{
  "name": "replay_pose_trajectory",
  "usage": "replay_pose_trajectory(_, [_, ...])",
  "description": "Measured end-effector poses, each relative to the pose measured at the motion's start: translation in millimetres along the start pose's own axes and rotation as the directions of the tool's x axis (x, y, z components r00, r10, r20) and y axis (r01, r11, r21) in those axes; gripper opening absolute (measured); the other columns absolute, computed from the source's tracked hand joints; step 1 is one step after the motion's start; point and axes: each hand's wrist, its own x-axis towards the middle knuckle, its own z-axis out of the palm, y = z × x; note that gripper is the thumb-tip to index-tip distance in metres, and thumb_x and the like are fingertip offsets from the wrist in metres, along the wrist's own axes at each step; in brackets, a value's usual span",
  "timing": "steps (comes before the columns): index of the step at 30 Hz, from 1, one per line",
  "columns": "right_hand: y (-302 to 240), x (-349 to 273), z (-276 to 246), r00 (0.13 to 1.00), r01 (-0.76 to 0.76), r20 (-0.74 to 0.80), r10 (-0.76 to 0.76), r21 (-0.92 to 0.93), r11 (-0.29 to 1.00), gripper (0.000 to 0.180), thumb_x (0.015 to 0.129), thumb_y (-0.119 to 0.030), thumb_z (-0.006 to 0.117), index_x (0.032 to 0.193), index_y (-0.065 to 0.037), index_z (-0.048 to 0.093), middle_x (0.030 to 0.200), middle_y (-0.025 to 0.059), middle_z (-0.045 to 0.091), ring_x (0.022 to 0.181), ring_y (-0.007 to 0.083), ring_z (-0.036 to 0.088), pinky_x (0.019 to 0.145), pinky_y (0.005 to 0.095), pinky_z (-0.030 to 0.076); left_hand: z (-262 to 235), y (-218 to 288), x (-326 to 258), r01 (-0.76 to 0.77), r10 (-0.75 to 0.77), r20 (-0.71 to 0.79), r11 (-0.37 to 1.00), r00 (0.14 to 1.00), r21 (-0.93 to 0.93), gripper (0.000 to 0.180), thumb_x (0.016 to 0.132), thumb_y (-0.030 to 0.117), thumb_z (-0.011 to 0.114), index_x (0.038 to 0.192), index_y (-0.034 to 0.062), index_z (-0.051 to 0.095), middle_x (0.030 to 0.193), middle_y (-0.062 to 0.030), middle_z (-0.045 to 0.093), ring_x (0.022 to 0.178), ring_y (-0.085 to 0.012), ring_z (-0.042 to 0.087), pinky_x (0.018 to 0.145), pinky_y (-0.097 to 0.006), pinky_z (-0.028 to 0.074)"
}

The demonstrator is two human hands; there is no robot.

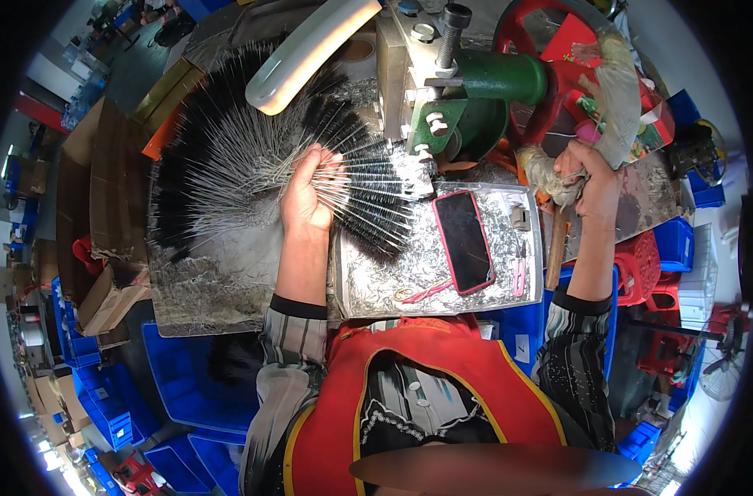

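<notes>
My left hand point(309, 202) is closed around several thin wire stems, which fan out to the right with black bristles near a green metal press point(500, 78). A wide heap of similar wire-stemmed black brushes point(228, 157) spreads beyond and to the left of that hand. Over at the right, my right hand point(593, 178) is shut on the cloth-wrapped lever point(550, 175) of the press, below its red wheel point(521, 25). A wooden stick point(557, 252) hangs down just beside this hand. Some of the stems inside my left fist are hidden.
Close to me lies a white tray point(368, 285) covered with metal scraps, holding a phone point(464, 241) in a red case. A glowing lamp point(310, 58) hangs over the brushes. A cardboard box point(104, 186) and a blue bin point(186, 388) stand left, red stools point(638, 269) right.
</notes>
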Motion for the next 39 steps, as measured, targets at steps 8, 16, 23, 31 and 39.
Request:
replay_pose_trajectory(8, [31, -7, 15, 0.943, 0.332, -0.011, -0.331, 0.031, 0.943, 0.016, 0.073, -0.005, 0.053, 0.058, 0.000, 0.049, 0.050, 0.0080, 0.046, 0.046, 0.0166, 0.046, 0.050, 0.0279, 0.039, 1, 0, 2, 0.013, -0.013, 0.027, 1.000, 1.000, -0.011, 0.017, 0.076, 0.009, 0.062, 0.092, 0.0058, 0.056, 0.083, -0.0077, 0.059, 0.075, -0.0212, 0.059, 0.068, -0.035, 0.050])
replay_pose_trajectory(16, [65, 1, 1, 0.874, 0.461, 0.144, -0.464, 0.056, 0.886, 0.017, 0.078, -0.001, 0.046, 0.061, 0.001, 0.047, 0.053, 0.0072, 0.046, 0.053, 0.0158, 0.047, 0.062, 0.0313, 0.042, 2, 14, -21, 0.148, -0.196, 0.153, 0.950, 0.969, 0.275, 0.022, 0.080, 0.017, 0.060, 0.095, 0.0029, 0.053, 0.081, -0.0097, 0.059, 0.071, -0.0166, 0.058, 0.064, -0.030, 0.050])
replay_pose_trajectory(23, [69, 4, 1, 0.853, 0.493, 0.165, -0.496, 0.062, 0.868, 0.016, 0.078, -0.001, 0.046, 0.062, 0.002, 0.048, 0.055, 0.0075, 0.048, 0.054, 0.0151, 0.048, 0.060, 0.0285, 0.041, -6, 13, -15, 0.197, -0.263, 0.324, 0.954, 0.909, 0.224, 0.018, 0.081, 0.012, 0.057, 0.095, 0.0009, 0.053, 0.084, -0.0100, 0.059, 0.071, -0.0171, 0.058, 0.063, -0.030, 0.051])
replay_pose_trajectory(31, [21, -2, -3, 0.985, 0.164, 0.036, -0.167, 0.067, 0.984, 0.014, 0.072, -0.005, 0.055, 0.060, 0.001, 0.053, 0.052, 0.0075, 0.049, 0.048, 0.0160, 0.049, 0.050, 0.0276, 0.039, -11, 1, -3, 0.132, -0.150, 0.291, 0.988, 0.945, 0.080, 0.017, 0.080, 0.008, 0.056, 0.095, 0.0007, 0.056, 0.085, -0.0120, 0.061, 0.071, -0.0197, 0.058, 0.062, -0.029, 0.050])
replay_pose_trajectory(39, [0, -2, 2, 0.991, 0.123, 0.054, -0.123, 0.010, 0.992, 0.013, 0.070, -0.006, 0.056, 0.060, 0.001, 0.054, 0.049, 0.0064, 0.049, 0.046, 0.0163, 0.049, 0.045, 0.0266, 0.037, -4, -2, -7, 0.087, -0.099, 0.178, 0.994, 0.979, 0.070, 0.013, 0.079, 0.007, 0.057, 0.091, 0.0037, 0.055, 0.081, -0.0099, 0.061, 0.067, -0.0159, 0.057, 0.060, -0.027, 0.049])
